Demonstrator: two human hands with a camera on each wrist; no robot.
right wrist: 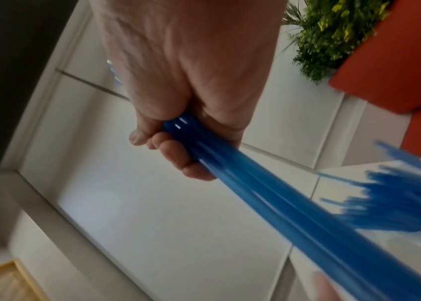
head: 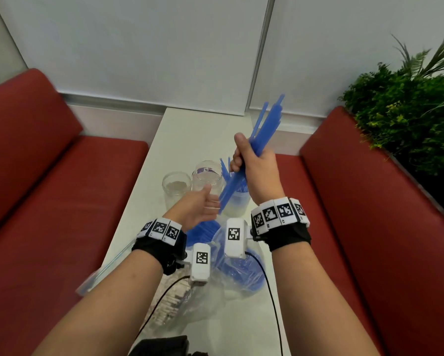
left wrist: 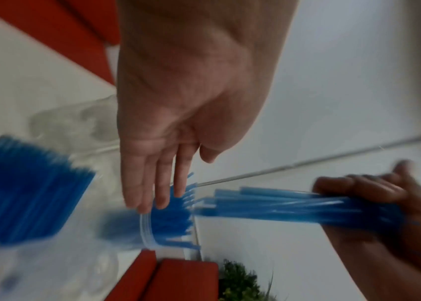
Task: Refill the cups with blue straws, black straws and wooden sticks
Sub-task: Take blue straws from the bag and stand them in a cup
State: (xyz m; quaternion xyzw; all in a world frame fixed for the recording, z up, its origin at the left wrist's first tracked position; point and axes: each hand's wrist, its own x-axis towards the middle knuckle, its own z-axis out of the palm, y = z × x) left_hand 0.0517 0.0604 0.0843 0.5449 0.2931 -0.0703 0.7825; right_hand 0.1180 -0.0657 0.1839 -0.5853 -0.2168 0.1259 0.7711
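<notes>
The right hand [head: 257, 170] has its fingers [right wrist: 176, 150] curled tight round a bundle of blue straws [head: 263, 132], thumb pressed along the side, gripping it near the middle. The bundle is tilted, its upper ends fanning up toward the far right of the table [head: 190, 134] and its lower ends pointing down and left, just above the cup of blue straws [head: 237, 201]. In the right wrist view the straws run out of the fist as one thick blue shaft, blurred toward their far ends.

The left hand [head: 197, 209] is flat and empty, fingers [left wrist: 150, 183] straight and close together, palm turned toward the lower ends of the held bundle. In the left wrist view its fingertips lie at the rim of that cup, right by the straws standing in it; whether they touch the held bundle I cannot tell.

The cup of blue straws stands on the table toward its right edge, about midway along. Just left of it stands a taller clear cup [head: 206, 178], and left again a shorter clear cup [head: 176, 187], the three close in a row. Nearer the person, under the wrists, a clear plastic bag [head: 239, 268] lies on the table with more blue straws inside. At the near left edge a flat zip bag [head: 100, 274] hangs partly over the table's side.

Red bench seats [head: 36, 176] flank the table, and green plants [head: 408, 111] rise behind the right one.
</notes>
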